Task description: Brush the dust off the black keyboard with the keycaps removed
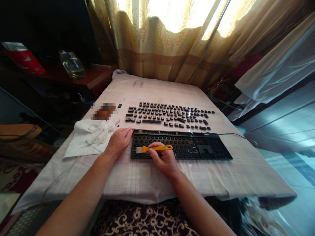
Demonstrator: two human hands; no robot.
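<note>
A black keyboard (206, 149) with its keycaps off lies across the near part of the table. My right hand (164, 162) grips a brush (159, 148) with a yellow handle. Its pale bristles rest at the left end of the keyboard, over the bare key posts. My left hand (119, 142) is closed at the keyboard's upper left corner, with the fingertips on its edge. Beyond the keyboard, loose black keycaps (169, 112) are laid out in rows, with the long spacebar (152, 121) in the nearest row.
Crumpled white tissue (94, 134) lies left of my left hand. Behind it are a blurred brown item (104, 112) and a small wire tool (120, 105). A cable (231, 133) runs right from the keyboard. A glass jar (72, 64) stands on the side cabinet.
</note>
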